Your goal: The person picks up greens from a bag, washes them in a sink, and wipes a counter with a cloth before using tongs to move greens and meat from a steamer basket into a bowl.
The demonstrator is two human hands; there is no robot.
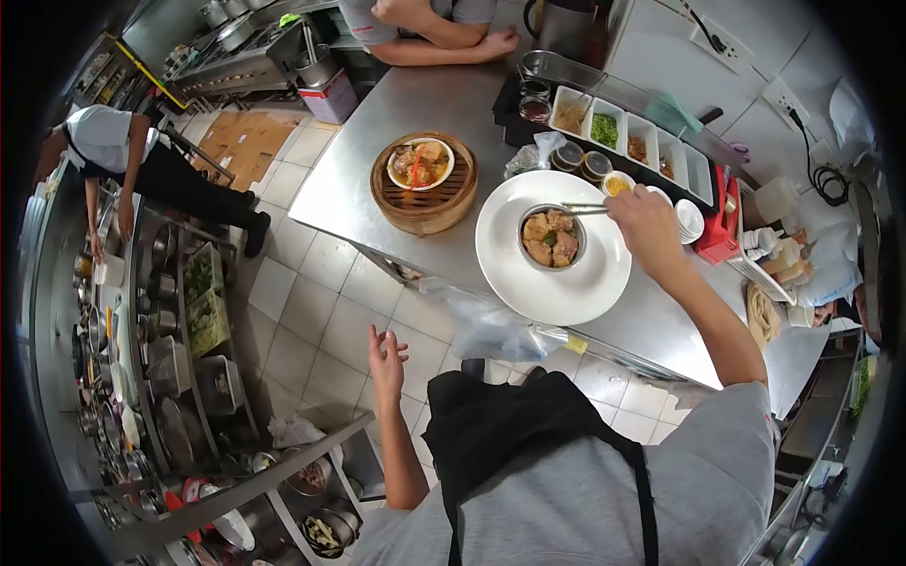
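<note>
On the steel counter lies a large white plate with a metal ring at its middle, filled with browned pieces of food. My right hand is closed on metal tweezers, whose tips are at the upper rim of the ring. Away from the counter, my left hand hangs over the floor with its fingers apart and nothing in it. Left of the plate stands a round bamboo steamer bearing a small bowl of sauced food with a red strip on top.
Behind the plate runs a black rack of white ingredient trays, with small jars before it. A person's folded arms rest at the counter's far edge. Another person bends over shelves at the left. A metal rack stands near my left arm.
</note>
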